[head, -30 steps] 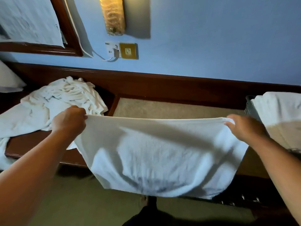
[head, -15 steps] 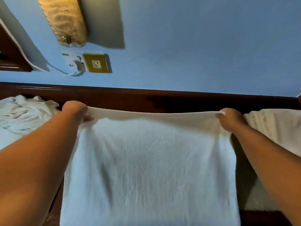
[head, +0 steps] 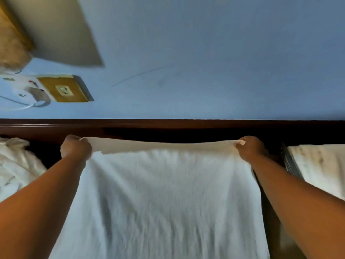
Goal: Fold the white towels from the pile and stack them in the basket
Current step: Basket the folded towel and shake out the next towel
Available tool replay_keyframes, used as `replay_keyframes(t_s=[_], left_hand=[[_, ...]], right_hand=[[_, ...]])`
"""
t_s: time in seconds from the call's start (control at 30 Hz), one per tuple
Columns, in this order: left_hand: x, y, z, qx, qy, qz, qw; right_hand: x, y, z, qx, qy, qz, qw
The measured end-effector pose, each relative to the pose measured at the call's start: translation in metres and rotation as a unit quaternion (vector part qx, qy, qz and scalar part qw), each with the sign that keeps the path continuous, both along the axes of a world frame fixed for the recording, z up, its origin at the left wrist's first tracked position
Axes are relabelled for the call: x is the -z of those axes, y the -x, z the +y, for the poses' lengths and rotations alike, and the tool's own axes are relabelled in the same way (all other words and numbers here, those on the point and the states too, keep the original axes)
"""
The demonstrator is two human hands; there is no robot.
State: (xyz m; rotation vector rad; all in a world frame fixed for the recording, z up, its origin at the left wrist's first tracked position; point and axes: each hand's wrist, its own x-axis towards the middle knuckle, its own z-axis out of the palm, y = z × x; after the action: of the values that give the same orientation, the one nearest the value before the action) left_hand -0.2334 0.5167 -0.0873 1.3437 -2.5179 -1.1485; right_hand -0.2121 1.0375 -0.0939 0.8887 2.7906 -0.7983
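White and crumpled, the pile of towels (head: pixel 16 165) lies at the far left edge, below a dark wood rail (head: pixel 168 126) that runs the whole width under the blue wall (head: pixel 205 53). Above the pile, on that wall, you see a blurred amber lamp (head: pixel 11 40), a white socket (head: pixel 24 88) with a plug and cord, and just right of it a brass switch plate (head: pixel 63 89).

Your left hand (head: pixel 75 147) is clenched round the top left corner of the towel (head: pixel 168 193), the back of the hand toward you, near the pile. The towel is stretched wide between your two hands. Its top edge is turned over in a narrow band, and its cloth runs down toward you and out of the bottom of the view. Whether anything bears it from below cannot be told.

Your right hand (head: pixel 250 148) grips the top right corner, with a small tip of cloth sticking out past the fingers. Right of that hand stands the basket (head: pixel 290 163), only its grey mesh wall showing, with stacked white towels (head: pixel 321 165) in it reaching the right edge.
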Motion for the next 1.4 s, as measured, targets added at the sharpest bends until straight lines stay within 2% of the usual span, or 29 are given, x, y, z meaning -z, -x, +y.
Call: replay_keyframes(t_s=[0.1, 0.17, 0.27, 0.37, 0.43, 0.53, 0.67, 0.87, 1.0, 1.2, 1.4], left_hand=[[0.029, 0.022, 0.01, -0.012, 0.032, -0.073, 0.997], [0.046, 0.039, 0.021, -0.038, 0.039, -0.117, 0.992], [0.066, 0.053, 0.04, -0.043, 0.061, -0.151, 0.986], [0.096, 0.036, 0.059, 0.057, 0.109, -0.101, 0.987], [0.116, 0.016, 0.077, 0.167, 0.115, -0.111, 0.973], [0.135, -0.032, 0.12, 0.347, 0.116, -0.173, 0.915], [0.132, -0.124, 0.183, 0.579, 0.116, -0.198, 0.783], [0.114, -0.219, 0.236, 0.725, 0.113, -0.191, 0.652], [0.107, -0.255, 0.267, 0.756, 0.093, -0.192, 0.619], [0.108, -0.296, 0.307, 0.777, 0.082, -0.204, 0.59], [0.115, -0.328, 0.325, 0.774, 0.084, -0.211, 0.591]], right_hand=[[0.036, 0.018, -0.002, 0.036, 0.05, -0.033, 0.998], [0.066, 0.031, 0.0, 0.044, 0.051, -0.058, 0.996], [0.103, 0.046, 0.006, 0.07, 0.047, -0.037, 0.996], [0.134, 0.05, 0.014, 0.089, 0.007, -0.035, 0.995], [0.147, 0.041, 0.011, 0.099, 0.004, -0.044, 0.994], [0.151, 0.002, 0.0, 0.118, 0.032, -0.012, 0.992], [0.142, -0.091, 0.014, 0.139, 0.044, -0.064, 0.987], [0.128, -0.254, 0.02, 0.129, 0.181, -0.117, 0.968], [0.13, -0.348, 0.017, 0.14, 0.208, -0.145, 0.957], [0.135, -0.413, 0.032, 0.167, 0.174, -0.141, 0.96], [0.148, -0.429, 0.062, 0.172, 0.168, -0.11, 0.964]])
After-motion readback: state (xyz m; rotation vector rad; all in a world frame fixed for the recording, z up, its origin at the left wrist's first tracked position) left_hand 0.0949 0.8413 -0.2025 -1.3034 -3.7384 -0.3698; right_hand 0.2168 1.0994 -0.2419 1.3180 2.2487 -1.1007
